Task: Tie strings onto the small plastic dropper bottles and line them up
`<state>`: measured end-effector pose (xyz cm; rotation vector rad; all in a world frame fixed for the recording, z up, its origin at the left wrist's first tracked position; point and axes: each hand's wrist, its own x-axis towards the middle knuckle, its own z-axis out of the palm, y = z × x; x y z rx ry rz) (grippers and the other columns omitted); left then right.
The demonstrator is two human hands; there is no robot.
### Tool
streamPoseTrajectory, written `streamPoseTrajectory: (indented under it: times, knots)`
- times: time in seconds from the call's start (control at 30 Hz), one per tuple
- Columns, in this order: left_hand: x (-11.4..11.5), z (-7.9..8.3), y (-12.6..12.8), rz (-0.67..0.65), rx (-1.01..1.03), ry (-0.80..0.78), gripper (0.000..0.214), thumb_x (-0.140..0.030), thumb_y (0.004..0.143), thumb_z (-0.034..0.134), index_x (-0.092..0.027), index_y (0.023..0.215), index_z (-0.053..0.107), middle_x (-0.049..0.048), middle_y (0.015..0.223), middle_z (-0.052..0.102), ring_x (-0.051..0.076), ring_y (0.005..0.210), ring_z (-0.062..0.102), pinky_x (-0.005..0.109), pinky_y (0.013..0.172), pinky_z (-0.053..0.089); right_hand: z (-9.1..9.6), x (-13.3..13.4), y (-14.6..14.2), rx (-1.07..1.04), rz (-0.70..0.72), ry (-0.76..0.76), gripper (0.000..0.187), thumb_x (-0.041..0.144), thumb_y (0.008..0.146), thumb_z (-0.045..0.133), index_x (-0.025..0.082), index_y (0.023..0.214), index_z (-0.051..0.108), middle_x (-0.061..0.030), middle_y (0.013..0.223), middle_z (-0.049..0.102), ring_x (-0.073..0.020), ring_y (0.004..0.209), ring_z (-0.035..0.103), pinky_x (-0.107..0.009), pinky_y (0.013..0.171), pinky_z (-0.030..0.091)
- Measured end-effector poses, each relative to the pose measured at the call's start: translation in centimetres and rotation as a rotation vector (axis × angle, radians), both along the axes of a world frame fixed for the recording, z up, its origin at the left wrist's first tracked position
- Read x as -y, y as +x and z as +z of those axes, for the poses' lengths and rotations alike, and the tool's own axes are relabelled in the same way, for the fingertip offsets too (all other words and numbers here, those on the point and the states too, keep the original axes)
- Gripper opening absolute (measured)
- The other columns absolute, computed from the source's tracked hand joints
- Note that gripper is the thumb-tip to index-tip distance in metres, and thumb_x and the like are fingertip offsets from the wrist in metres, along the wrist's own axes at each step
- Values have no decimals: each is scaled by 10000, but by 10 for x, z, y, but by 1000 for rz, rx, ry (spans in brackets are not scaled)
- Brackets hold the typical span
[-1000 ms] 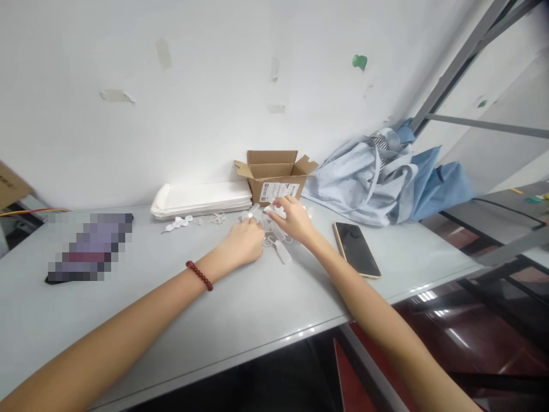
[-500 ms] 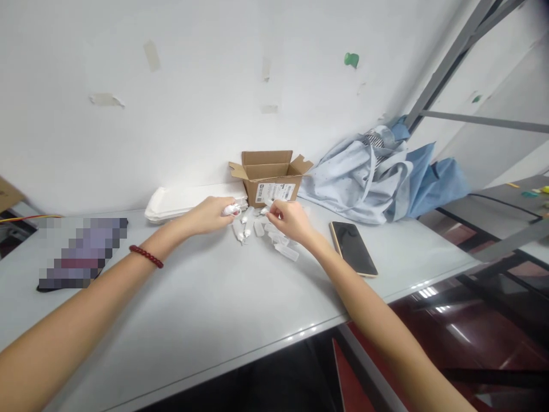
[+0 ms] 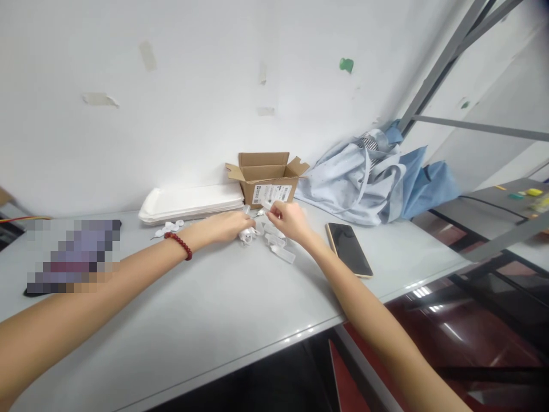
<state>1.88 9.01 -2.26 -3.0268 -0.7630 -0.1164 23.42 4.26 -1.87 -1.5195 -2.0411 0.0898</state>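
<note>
My left hand (image 3: 229,225), with a red bead bracelet (image 3: 179,244) on its wrist, lies on the grey table (image 3: 223,309) and its fingers close round small white plastic pieces (image 3: 247,235). My right hand (image 3: 289,220) is just to the right of it, pinching a small clear-white piece (image 3: 266,206) in front of the open cardboard box (image 3: 265,176). More of these little clear pieces (image 3: 279,248) lie scattered under and between both hands.
A stack of white trays (image 3: 191,201) lies against the wall left of the box. A phone (image 3: 347,249) rests face up at the right, light-blue cloth (image 3: 374,174) is heaped behind it. A blurred dark item (image 3: 68,254) sits far left. The table edge (image 3: 300,335) runs near me.
My left hand went left to the trays, then came back right to the pile of pieces. My right hand stayed by the box, still pinching a piece.
</note>
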Motion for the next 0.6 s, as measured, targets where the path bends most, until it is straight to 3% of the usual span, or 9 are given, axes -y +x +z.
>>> streamPoseTrajectory:
  times: [0.17, 0.3, 0.43, 0.6]
  knots:
    - [3, 2, 19, -12, -114, 51, 273, 0, 719, 482, -177, 872, 623, 69, 834, 616, 195, 705, 575, 285, 626, 395, -7, -5, 1, -13, 28, 11, 140, 241, 854, 528, 185, 740, 587, -23, 689, 632, -147, 644, 538, -246, 640, 357]
    - [18, 4, 22, -18, -67, 125, 232, -27, 703, 530, -158, 874, 617, 87, 852, 601, 228, 815, 570, 300, 684, 414, -15, -15, 3, -50, 93, 66, 117, 172, 847, 518, 181, 902, 621, -43, 860, 657, -158, 741, 574, -260, 716, 401]
    - [38, 7, -2, 84, 99, 131, 193, -107, 725, 577, -164, 904, 623, 86, 854, 587, 259, 880, 530, 337, 748, 429, -17, -28, -11, -5, 237, 87, 232, 114, 840, 516, 161, 1037, 629, -84, 1040, 658, -195, 960, 587, -290, 837, 416]
    - [57, 3, -41, 341, 463, -72, 256, -204, 676, 609, -180, 930, 633, 66, 907, 576, 259, 913, 523, 362, 794, 450, -15, -42, -43, 285, 393, -19, 361, 42, 797, 499, 158, 1114, 628, -98, 1148, 642, -219, 1084, 559, -302, 880, 396]
